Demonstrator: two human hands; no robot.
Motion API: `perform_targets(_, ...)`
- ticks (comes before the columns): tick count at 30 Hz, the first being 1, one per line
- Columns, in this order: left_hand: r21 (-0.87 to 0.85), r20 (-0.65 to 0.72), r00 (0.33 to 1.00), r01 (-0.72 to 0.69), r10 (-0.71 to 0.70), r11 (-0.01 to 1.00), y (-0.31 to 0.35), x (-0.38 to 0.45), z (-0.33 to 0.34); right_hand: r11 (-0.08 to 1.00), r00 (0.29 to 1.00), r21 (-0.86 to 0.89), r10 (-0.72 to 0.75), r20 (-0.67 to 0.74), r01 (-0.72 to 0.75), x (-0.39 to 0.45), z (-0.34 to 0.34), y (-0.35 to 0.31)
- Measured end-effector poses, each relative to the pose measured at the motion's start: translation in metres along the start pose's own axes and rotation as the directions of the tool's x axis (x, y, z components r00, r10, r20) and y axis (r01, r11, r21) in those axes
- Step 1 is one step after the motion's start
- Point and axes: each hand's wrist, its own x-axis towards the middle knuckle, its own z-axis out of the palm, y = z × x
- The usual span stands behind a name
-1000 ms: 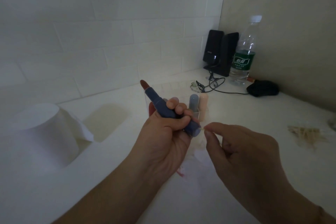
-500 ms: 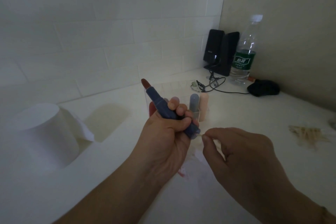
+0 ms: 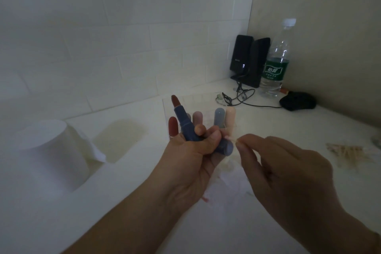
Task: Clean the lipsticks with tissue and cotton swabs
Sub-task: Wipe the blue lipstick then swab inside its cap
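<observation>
Gripping the blue lipstick (image 3: 186,125) in my left hand (image 3: 190,159), bullet up, above the counter, I pinch a cotton swab (image 3: 231,137) in my right hand (image 3: 282,173) beside its base; too much pressure may snap the thin swab or smear colour
</observation>
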Motion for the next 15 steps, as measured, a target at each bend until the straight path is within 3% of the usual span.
perform_targets(4, -0.088, 0.018, 0.998, 0.055, -0.053, 0.995, 0.004, -0.004, 0.004, 0.938, 0.979, 0.305, 0.194, -0.065, -0.166, 0.007, -0.011, 0.003)
perform_targets(7, -0.138, -0.01, 0.998, 0.06, -0.062, 0.989, 0.007, -0.007, 0.01, 0.88, 0.944, 0.374, 0.328, -0.031, -0.293, 0.006, -0.006, 0.009)
perform_targets(11, -0.273, -0.05, 0.996, 0.054, -0.07, 0.96, 0.009, -0.009, 0.013, 0.847, 0.948, 0.441, 0.317, 0.033, -0.299, 0.007, -0.001, 0.009)
perform_targets(15, -0.262, -0.067, 0.995, 0.056, -0.076, 0.964, 0.009, -0.01, 0.014, 0.848, 0.965, 0.466, 0.254, 0.06, -0.252, 0.008, -0.003, 0.008)
